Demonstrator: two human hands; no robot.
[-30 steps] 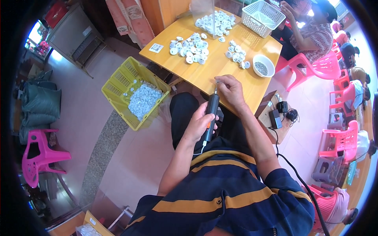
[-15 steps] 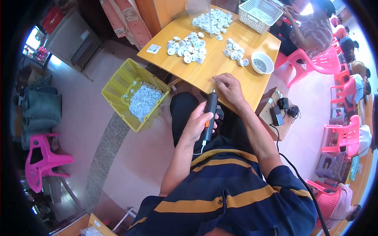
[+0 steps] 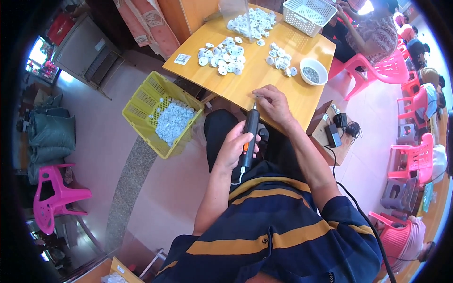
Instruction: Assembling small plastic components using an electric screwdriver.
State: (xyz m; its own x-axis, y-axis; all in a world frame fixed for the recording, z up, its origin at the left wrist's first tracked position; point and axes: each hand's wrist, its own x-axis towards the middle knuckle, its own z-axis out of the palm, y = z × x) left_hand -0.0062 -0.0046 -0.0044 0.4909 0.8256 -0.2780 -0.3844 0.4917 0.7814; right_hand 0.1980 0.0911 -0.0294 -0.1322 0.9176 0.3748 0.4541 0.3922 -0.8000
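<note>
My left hand (image 3: 235, 150) is wrapped round a black electric screwdriver (image 3: 251, 128) with an orange switch and a white cable at its lower end. The screwdriver points away from me, its bit at the table's near edge. At the bit's tip, my right hand (image 3: 275, 104) has its thumb and fingers pinched together; whatever they hold is too small to make out. Beyond the hands, a pile of round white plastic parts (image 3: 225, 57) lies on the table, with a smaller group (image 3: 280, 61) to its right. A white bowl (image 3: 321, 68) of small metal pieces, probably screws, stands at the right.
The wooden table (image 3: 207, 78) also bears a further pile of white parts (image 3: 262, 21) and a white basket (image 3: 302, 22). A yellow crate (image 3: 137, 101) with white pieces stands left of my knees. Chargers (image 3: 334, 134) sit on a box at the right. Another person (image 3: 373, 35) sits beyond.
Both hands keep nearly the same pose, the bit still at the right fingertips. The whole view has shifted slightly.
</note>
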